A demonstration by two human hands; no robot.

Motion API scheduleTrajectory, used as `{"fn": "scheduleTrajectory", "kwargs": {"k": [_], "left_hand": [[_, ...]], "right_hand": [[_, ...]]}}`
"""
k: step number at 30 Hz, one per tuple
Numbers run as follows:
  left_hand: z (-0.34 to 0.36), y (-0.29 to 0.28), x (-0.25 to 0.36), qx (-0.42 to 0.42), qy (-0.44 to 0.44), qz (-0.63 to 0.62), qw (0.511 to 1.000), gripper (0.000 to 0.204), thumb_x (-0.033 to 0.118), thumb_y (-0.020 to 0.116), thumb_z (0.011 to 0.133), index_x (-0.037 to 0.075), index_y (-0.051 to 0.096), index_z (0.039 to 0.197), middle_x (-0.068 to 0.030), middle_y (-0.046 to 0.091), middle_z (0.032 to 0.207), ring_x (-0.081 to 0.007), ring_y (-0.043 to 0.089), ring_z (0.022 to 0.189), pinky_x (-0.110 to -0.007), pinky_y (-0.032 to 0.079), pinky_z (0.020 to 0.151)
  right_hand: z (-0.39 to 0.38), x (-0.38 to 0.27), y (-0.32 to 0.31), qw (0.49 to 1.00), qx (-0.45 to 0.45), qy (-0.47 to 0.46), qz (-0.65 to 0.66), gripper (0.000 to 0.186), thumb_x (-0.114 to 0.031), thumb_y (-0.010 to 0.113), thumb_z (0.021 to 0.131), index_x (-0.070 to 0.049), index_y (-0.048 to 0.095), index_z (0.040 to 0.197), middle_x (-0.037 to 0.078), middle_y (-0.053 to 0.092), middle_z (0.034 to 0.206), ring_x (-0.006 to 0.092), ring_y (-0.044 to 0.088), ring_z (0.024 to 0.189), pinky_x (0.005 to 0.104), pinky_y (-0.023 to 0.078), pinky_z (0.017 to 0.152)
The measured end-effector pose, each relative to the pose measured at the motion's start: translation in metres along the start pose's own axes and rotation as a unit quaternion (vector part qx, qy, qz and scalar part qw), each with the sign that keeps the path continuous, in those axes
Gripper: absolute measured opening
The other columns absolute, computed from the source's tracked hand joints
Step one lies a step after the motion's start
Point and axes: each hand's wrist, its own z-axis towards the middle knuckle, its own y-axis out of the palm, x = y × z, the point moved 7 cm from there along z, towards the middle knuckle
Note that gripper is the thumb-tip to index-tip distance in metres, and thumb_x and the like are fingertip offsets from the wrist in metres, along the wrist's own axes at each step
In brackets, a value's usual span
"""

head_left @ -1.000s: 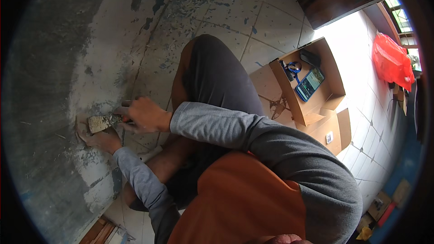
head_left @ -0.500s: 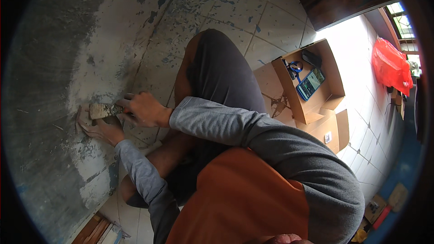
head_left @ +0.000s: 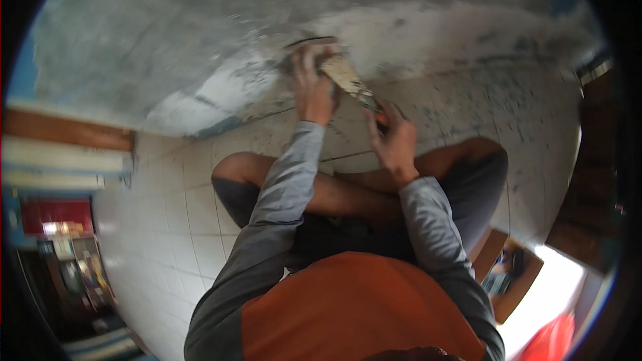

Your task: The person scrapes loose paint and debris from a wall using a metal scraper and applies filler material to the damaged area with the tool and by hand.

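Scraping grey plastered wall [head_left: 200, 47] above tiled floor [head_left: 180, 214].

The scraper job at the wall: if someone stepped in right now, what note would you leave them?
Left hand: pressed flat on the scraper blade, pushing it against the base of the wall.
Right hand: closed around the scraper's handle, lower right of the blade.
Position: the person sits cross-legged on the tiled floor, facing the wall. An open cardboard box lies at their right.
Done: a pale patch runs along the wall's foot on both sides of the blade.
Left: grey mottled coating remains above; paint specks dot the floor.
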Motion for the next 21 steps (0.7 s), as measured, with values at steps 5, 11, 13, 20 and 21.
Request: {"fn": "scheduleTrajectory", "kwargs": {"k": [5, 11, 13, 20, 21], "left_hand": [[-0.010, -0.006, -0.015, 0.037, -0.022, -0.045, 0.998, 0.057, 0.017, 0.072, 0.069, 0.015, 0.058, 0.124, -0.0162, 0.015, 0.149, -0.0417, 0.020, 0.134, -0.050, 0.032, 0.105], [-0.015, -0.004, -0.012, 0.059, -0.029, -0.055, 0.996, 0.027, 0.008, 0.063, 0.075, 0.008, 0.068, 0.102, -0.0094, 0.016, 0.152, -0.0318, 0.023, 0.137, -0.045, 0.035, 0.103], [-0.014, -0.009, -0.011, 0.070, -0.027, -0.082, 0.994, 0.021, 0.005, 0.062, 0.073, 0.005, 0.069, 0.093, -0.0106, 0.020, 0.151, -0.0317, 0.024, 0.136, -0.045, 0.035, 0.103], [-0.013, -0.015, -0.021, 0.099, -0.003, -0.093, 0.991, 0.010, 0.006, 0.062, 0.071, -0.001, 0.068, 0.075, -0.0120, 0.025, 0.150, -0.0318, 0.028, 0.135, -0.045, 0.036, 0.102], [-0.013, -0.014, -0.022, 0.079, 0.007, -0.088, 0.993, 0.019, 0.009, 0.067, 0.068, 0.000, 0.067, 0.085, -0.0114, 0.024, 0.150, -0.0322, 0.027, 0.135, -0.044, 0.036, 0.104]], "right_hand": [[-0.003, -0.009, 0.023, 0.998, -0.045, -0.028, -0.032, 0.030, -0.020, 0.067, 0.082, -0.004, 0.063, 0.108, 0.017, 0.064, 0.084, 0.0358, 0.063, 0.071, 0.0405, 0.050, 0.063], [0.008, -0.021, 0.034, 0.994, -0.030, -0.077, -0.071, 0.032, -0.015, 0.065, 0.084, -0.003, 0.061, 0.114, 0.018, 0.063, 0.087, 0.0370, 0.062, 0.074, 0.0421, 0.049, 0.064], [0.007, -0.024, 0.038, 0.992, -0.029, -0.076, -0.092, 0.037, -0.012, 0.065, 0.084, -0.003, 0.058, 0.119, 0.019, 0.061, 0.088, 0.0370, 0.061, 0.077, 0.0422, 0.049, 0.064], [-0.007, -0.024, 0.064, 0.997, -0.021, -0.056, -0.051, 0.046, -0.006, 0.064, 0.083, -0.002, 0.052, 0.127, 0.018, 0.058, 0.089, 0.0335, 0.060, 0.077, 0.0412, 0.048, 0.065], [-0.007, -0.029, 0.066, 0.996, -0.008, -0.078, -0.043, 0.048, -0.005, 0.063, 0.084, -0.001, 0.050, 0.129, 0.018, 0.057, 0.089, 0.0331, 0.059, 0.076, 0.0412, 0.048, 0.065]]}}
